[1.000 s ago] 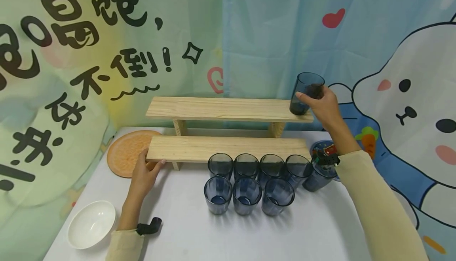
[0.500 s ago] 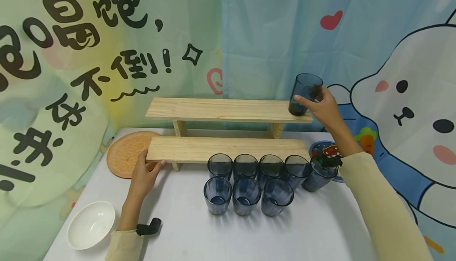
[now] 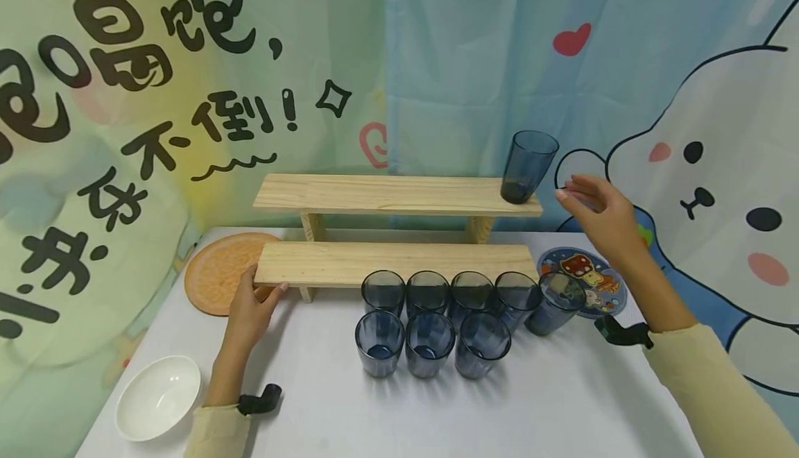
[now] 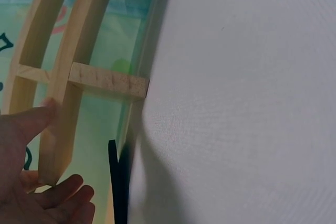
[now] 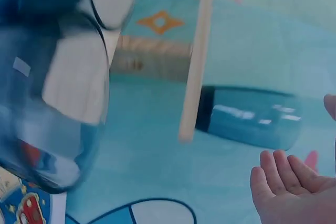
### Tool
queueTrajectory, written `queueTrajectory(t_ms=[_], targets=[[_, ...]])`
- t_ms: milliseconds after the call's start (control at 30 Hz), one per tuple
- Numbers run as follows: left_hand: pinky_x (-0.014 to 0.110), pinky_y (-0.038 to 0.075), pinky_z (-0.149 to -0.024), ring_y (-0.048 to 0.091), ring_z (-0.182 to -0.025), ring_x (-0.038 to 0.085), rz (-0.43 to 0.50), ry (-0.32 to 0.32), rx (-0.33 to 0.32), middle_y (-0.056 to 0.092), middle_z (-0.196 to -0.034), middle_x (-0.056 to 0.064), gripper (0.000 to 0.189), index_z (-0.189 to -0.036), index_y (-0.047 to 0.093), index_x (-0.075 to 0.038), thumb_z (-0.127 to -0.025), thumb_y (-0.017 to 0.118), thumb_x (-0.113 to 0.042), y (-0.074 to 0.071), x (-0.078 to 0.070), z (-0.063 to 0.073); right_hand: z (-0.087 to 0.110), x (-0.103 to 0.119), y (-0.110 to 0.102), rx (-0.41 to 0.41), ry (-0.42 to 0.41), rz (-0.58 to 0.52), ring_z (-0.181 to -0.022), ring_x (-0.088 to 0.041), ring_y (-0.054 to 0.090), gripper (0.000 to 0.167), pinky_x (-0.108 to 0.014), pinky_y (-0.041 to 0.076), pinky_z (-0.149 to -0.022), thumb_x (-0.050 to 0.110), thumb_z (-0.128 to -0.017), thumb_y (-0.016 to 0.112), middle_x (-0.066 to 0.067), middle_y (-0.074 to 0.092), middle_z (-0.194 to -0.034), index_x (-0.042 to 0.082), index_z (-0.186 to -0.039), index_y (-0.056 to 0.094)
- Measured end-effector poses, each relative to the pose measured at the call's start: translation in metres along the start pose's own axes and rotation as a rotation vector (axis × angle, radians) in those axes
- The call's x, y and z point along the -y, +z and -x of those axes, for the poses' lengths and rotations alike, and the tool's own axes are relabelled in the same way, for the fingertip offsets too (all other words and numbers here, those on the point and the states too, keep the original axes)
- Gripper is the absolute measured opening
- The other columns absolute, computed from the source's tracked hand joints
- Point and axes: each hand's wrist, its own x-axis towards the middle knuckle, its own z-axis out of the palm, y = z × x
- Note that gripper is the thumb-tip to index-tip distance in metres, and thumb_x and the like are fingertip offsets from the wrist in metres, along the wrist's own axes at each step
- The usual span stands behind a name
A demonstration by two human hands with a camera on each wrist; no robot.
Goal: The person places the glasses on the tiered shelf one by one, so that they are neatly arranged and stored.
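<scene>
A two-tier wooden shelf (image 3: 393, 261) stands at the back of the table. My left hand (image 3: 250, 310) pinches the left end of its lower board; in the left wrist view the thumb (image 4: 39, 120) lies on the board's edge, the other fingers around its end. On the right end of the upper board stands a blue glass tumbler (image 3: 529, 166). To the right of it, apart from it, is my right hand (image 3: 596, 215), fingers loosely bent and holding nothing. In the right wrist view that tumbler (image 5: 252, 116) stands beyond the fingertips.
Several matching tumblers (image 3: 431, 343) stand in two rows before the shelf, toward the right. A white bowl (image 3: 159, 399) is at the front left, a round orange mat (image 3: 215, 270) behind it. A blue patterned round mat (image 3: 608, 291) lies behind the rightmost tumbler. Printed curtains (image 3: 449, 62) hang behind.
My right hand has let go of the tumbler on the upper board and moved off to the right. The tumbler stays standing there; the left hand keeps its place on the shelf.
</scene>
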Motion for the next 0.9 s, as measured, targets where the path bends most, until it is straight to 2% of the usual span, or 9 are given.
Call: queueTrajectory(t_ms=[133, 200, 300, 467, 600, 767, 900], targets=[[0.063, 0.038, -0.120, 0.045, -0.145, 0.050, -0.001, -0.003, 0.001, 0.034, -0.162, 0.033, 0.081, -0.166, 0.014, 0.001, -0.108, 0.064, -0.028, 0.000, 0.000, 0.000, 0.037, 0.004, -0.002, 0.007, 0.000, -0.057, -0.137, -0.010, 0.056, 0.063, -0.007, 0.047, -0.099, 0.044, -0.108, 0.061, -0.008, 0.058, -0.153, 0.011, -0.159, 0.045], [0.062, 0.040, -0.119, 0.046, -0.144, 0.051, 0.009, 0.001, 0.002, 0.034, -0.162, 0.034, 0.081, -0.166, 0.014, 0.002, -0.108, 0.064, -0.027, 0.000, -0.001, 0.000, 0.058, 0.009, 0.001, 0.006, 0.003, -0.101, -0.129, 0.001, 0.058, 0.059, -0.004, 0.048, -0.095, 0.039, -0.108, 0.062, -0.002, 0.062, -0.149, 0.008, -0.156, 0.048], [0.061, 0.043, -0.117, 0.048, -0.143, 0.051, 0.027, 0.008, 0.001, 0.034, -0.162, 0.034, 0.081, -0.165, 0.014, 0.003, -0.108, 0.064, -0.026, 0.000, -0.001, 0.001, 0.088, 0.014, 0.010, 0.010, -0.004, -0.167, -0.121, 0.009, 0.059, 0.054, -0.003, 0.048, -0.095, 0.031, -0.108, 0.063, 0.007, 0.066, -0.139, 0.004, -0.153, 0.051], [0.061, 0.044, -0.116, 0.048, -0.142, 0.052, 0.010, 0.003, -0.004, 0.033, -0.162, 0.035, 0.081, -0.165, 0.014, 0.004, -0.108, 0.063, -0.026, 0.001, -0.003, 0.002, 0.132, 0.014, 0.037, 0.039, -0.023, -0.265, -0.121, 0.006, 0.061, 0.048, -0.006, 0.049, -0.098, 0.020, -0.108, 0.064, 0.012, 0.065, -0.134, 0.000, -0.149, 0.052], [0.061, 0.044, -0.116, 0.048, -0.142, 0.052, -0.001, 0.002, -0.004, 0.032, -0.162, 0.035, 0.082, -0.165, 0.014, 0.004, -0.108, 0.064, -0.027, 0.002, -0.002, 0.002, 0.160, 0.009, 0.060, 0.055, 0.028, -0.360, -0.125, 0.003, 0.061, 0.052, -0.010, 0.050, -0.101, 0.017, -0.107, 0.065, 0.006, 0.063, -0.139, -0.003, -0.152, 0.047], [0.061, 0.045, -0.115, 0.049, -0.142, 0.052, 0.011, 0.013, -0.004, 0.032, -0.163, 0.035, 0.081, -0.165, 0.014, 0.003, -0.108, 0.064, -0.026, 0.003, 0.001, 0.000, 0.185, 0.007, 0.087, -0.009, 0.148, -0.499, -0.129, 0.002, 0.059, 0.058, -0.011, 0.050, -0.103, 0.016, -0.106, 0.067, -0.005, 0.060, -0.145, -0.006, -0.154, 0.043], [0.061, 0.045, -0.115, 0.049, -0.141, 0.052, 0.008, 0.022, -0.008, 0.033, -0.162, 0.036, 0.081, -0.165, 0.015, 0.004, -0.108, 0.064, -0.026, 0.004, 0.001, 0.000, 0.196, 0.004, 0.106, -0.067, 0.198, -0.557, -0.130, 0.001, 0.057, 0.057, -0.009, 0.046, -0.106, 0.012, -0.105, 0.068, -0.008, 0.057, -0.146, -0.004, -0.154, 0.043]])
